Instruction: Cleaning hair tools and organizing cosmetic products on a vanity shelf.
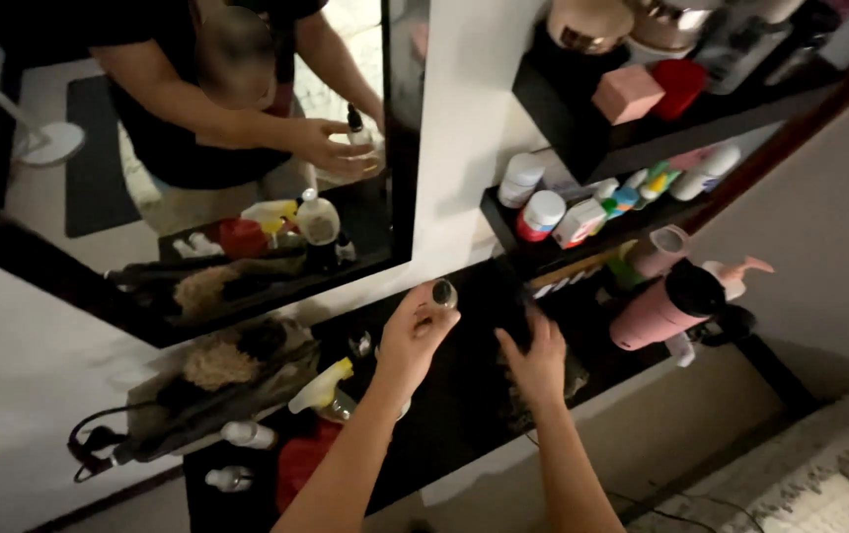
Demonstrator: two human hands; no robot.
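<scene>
- Head view: the left hand point(415, 336) holds a small dropper bottle point(443, 294) up over the dark shelf point(464, 415).
- The fingers point(423, 301) are pinched tight around the bottle, near its top.
- The bottle looks like glass. It is small and light, so it is easy to lift.
- Glass is hard and smooth. It may slip, and I think it would break if it fell on the shelf.
- The best place to hold it is around the middle of its round body, with the thumb on one side and the fingers on the other.
- The top part looks thin, so holding only there seems less safe.
- The right hand point(540, 360) rests flat on the shelf, just beside the left hand. Its fingers are spread and it holds nothing that I can see.
- Something dark lies under the right hand, but it is too dim to tell what.
- A yellow spray bottle point(324, 388) lies near the left wrist.
- A pink cup point(663, 308) with a black lid lies tipped on the right.
- A mirror point(247, 178) on the wall shows the same bottle in the person's hand.
- More small jars point(541, 212) stand on a higher shelf, well apart from both hands.
</scene>
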